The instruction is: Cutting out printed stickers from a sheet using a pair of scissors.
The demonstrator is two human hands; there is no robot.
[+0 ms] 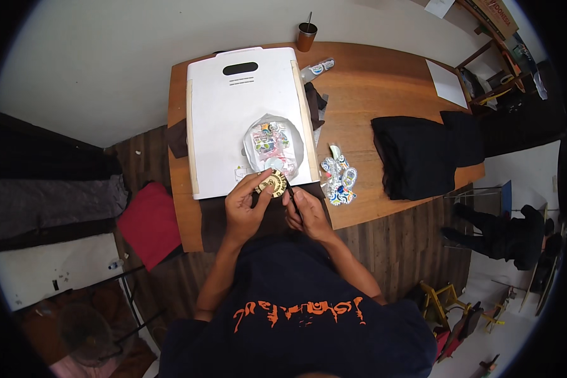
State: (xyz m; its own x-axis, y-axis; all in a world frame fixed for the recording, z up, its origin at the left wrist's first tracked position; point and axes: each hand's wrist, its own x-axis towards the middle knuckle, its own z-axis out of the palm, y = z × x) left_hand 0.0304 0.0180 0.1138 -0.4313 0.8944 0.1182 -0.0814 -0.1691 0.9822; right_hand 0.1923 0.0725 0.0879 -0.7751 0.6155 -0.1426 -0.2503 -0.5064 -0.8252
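Note:
My left hand (240, 211) pinches a round black-and-cream printed piece (276, 182), perhaps a sticker or patch, between thumb and fingers. Closed around a slim black tool (291, 196), my right hand (309, 214) is beside the round piece's right edge; I cannot make out the tool's kind. Just beyond both hands sits an opened white plastic bag (300, 148) with colourful printed pieces in it. The bag rests on a white board (217, 120) with an oval handle slot. Right of the board lies a pile of blue-and-white patterned cut-outs (341, 183).
The board lies on a wooden table (359, 88). Black folded cloth (409, 154) covers the table's right part. At the back stands a brown cup (306, 39) with a stick in it, near a clear packet (318, 69). Red cloth (150, 223) hangs off to the left.

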